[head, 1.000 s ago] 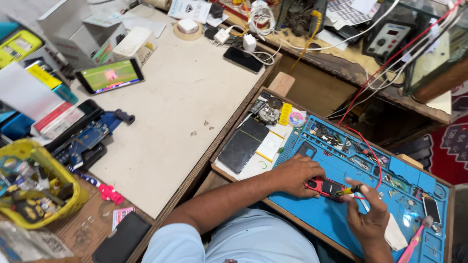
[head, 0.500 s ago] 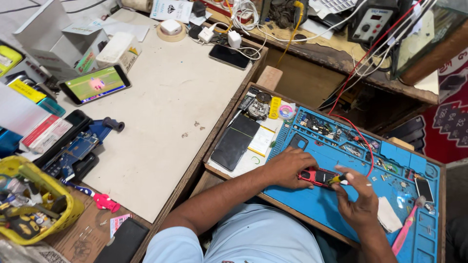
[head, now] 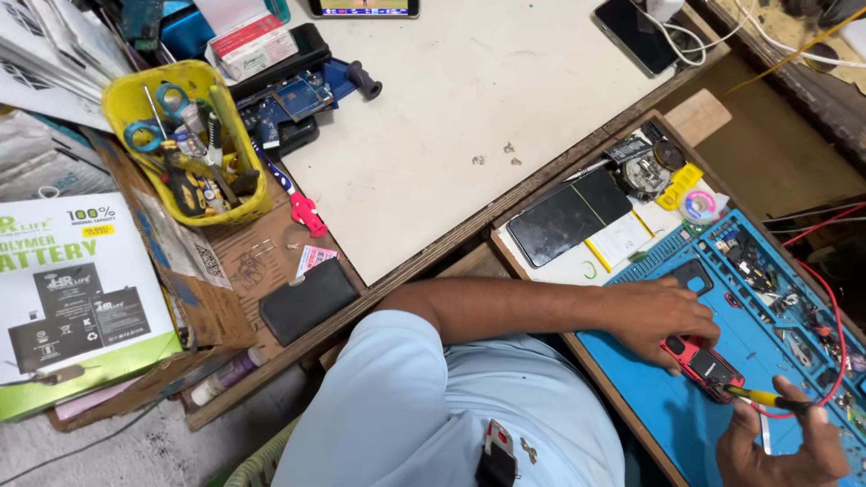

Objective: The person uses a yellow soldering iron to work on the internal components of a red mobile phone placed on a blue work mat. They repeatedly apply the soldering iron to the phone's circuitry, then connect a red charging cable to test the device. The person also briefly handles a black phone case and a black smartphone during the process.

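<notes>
A small red phone [head: 704, 364] with its back off lies on the blue work mat [head: 667, 415] at the lower right. My left hand [head: 663, 317] presses down on the phone's near end and holds it still. My right hand [head: 785, 446] grips a yellow-handled screwdriver [head: 762, 397], whose tip touches the phone's far end. A black phone screen [head: 566, 216] and a yellow-edged battery [head: 622, 242] lie on the mat's left side.
A yellow basket [head: 185, 144] of tools stands at the upper left beside a blue circuit board [head: 289, 99]. A black wallet [head: 308, 301] and a white carton [head: 72, 298] lie at the left. A dark phone [head: 636, 36] sits on the white tabletop [head: 451, 117]. Red wires [head: 834, 316] cross the mat.
The view has swung left and down, so the basket and cartons now fill the left side. Both hands stay on the red phone with the screwdriver at it.
</notes>
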